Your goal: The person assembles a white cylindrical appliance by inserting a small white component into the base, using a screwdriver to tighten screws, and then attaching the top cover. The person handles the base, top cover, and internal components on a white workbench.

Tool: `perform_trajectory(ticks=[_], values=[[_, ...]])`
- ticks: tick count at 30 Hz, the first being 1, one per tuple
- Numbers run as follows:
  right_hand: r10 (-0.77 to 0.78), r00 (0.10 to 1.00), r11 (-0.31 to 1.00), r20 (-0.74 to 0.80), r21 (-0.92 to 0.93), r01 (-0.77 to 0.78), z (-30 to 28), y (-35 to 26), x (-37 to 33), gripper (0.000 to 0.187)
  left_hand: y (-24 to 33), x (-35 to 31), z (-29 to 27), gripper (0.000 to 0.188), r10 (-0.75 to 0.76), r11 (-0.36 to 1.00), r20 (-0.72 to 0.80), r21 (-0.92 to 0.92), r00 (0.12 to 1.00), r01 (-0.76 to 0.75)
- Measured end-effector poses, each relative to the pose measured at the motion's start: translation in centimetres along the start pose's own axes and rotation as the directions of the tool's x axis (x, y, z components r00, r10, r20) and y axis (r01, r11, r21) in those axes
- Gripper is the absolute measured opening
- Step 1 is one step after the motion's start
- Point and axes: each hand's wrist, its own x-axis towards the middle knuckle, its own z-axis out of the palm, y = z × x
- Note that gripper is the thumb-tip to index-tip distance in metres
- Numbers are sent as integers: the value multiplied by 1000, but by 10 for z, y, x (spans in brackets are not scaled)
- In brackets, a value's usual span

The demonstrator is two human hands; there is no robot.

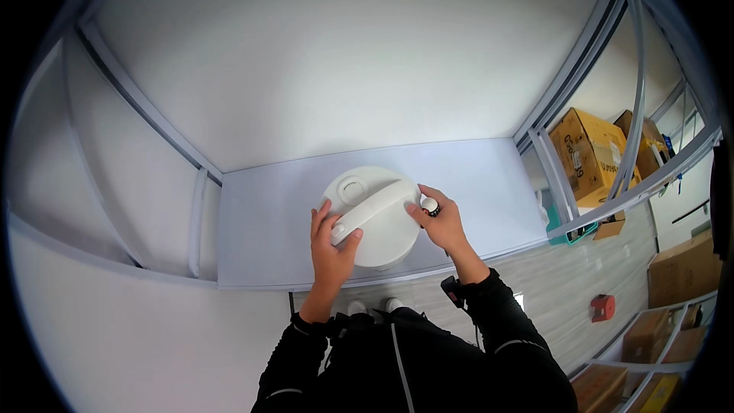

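A round white lidded appliance [382, 241], which looks like a cooker seen from above, stands on the pale table. A wide white bar handle [375, 212] runs slantwise over its lid, beside a round cap [352, 190]. My left hand [333, 248] grips the handle's near left end, thumb on one side and fingers on the other. At the right edge, my right hand [443, 223] has its thumb on the lid and its index finger stretched along the rim. Between that thumb and finger shows a small dark thing with a white top [430, 205]; whether I hold it is unclear.
A pale tabletop [489, 191] lies around the appliance, with a white wall behind and grey metal frames at both sides. Cardboard boxes [585, 157], a teal basket [577, 234] and a red stool [602, 307] are off to the right.
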Motion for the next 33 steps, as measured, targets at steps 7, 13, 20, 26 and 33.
perform_trajectory(ticks=[7,13,20,26,33], values=[[-58,998,997,32,48,57,-4,-33,-6,72,-4,0,-3,43,21,995,-26,-101,999,-23],[-216,975,969,60,135,206,-4,-58,-23,78,14,7,-23,39,90,978,-64,-180,994,-101],[-617,786,780,27,154,607,-12,-81,-41,78,25,21,-67,49,-191,278,427,-840,884,466],[-457,890,875,-11,178,451,-6,-100,-45,62,51,39,-70,73,125,107,685,-728,717,677],[-278,960,944,39,198,265,-15,-93,-61,43,44,48,-51,94,298,-253,864,-338,406,906]])
